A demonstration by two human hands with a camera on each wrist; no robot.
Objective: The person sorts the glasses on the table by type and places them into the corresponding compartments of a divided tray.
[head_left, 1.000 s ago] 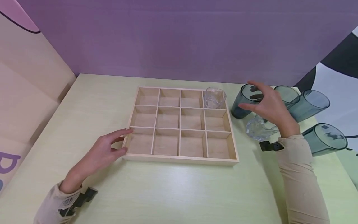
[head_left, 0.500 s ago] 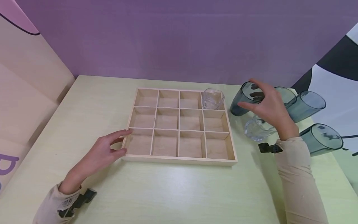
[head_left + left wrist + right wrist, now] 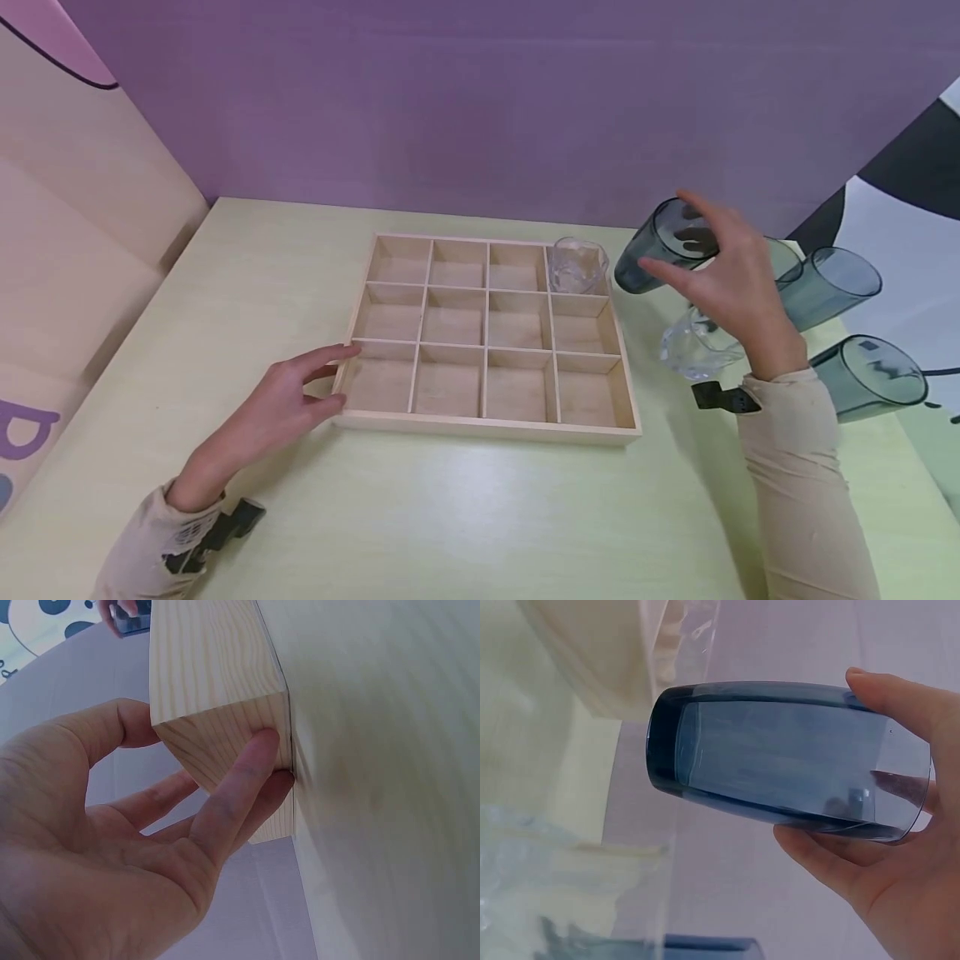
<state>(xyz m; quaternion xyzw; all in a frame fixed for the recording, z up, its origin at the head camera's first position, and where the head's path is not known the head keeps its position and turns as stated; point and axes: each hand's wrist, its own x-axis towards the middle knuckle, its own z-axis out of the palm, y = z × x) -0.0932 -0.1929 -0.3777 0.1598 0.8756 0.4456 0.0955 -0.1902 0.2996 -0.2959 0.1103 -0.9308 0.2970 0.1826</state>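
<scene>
Blue tumblers [image 3: 654,250] number four, your right hand [image 3: 738,283] gripping one, your left hand [image 3: 273,408], fingers extended, touching one twelve-compartment tray [image 3: 483,427].

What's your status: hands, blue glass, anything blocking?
Right hand holding blue glass off table. Left hand touching near-left corner of wooden tray. Clear glass occupies its far-right corner.

Desk [image 3: 465,517] lay free at its far-left corner, beside the tray [image 3: 487,427]. Toward the right edge, three blue tumblers [image 3: 870,379] and a clear glass [image 3: 690,346] crowded my right hand [image 3: 738,287]; another clear glass [image 3: 577,268] blocked the tray's far-right compartment.
</scene>
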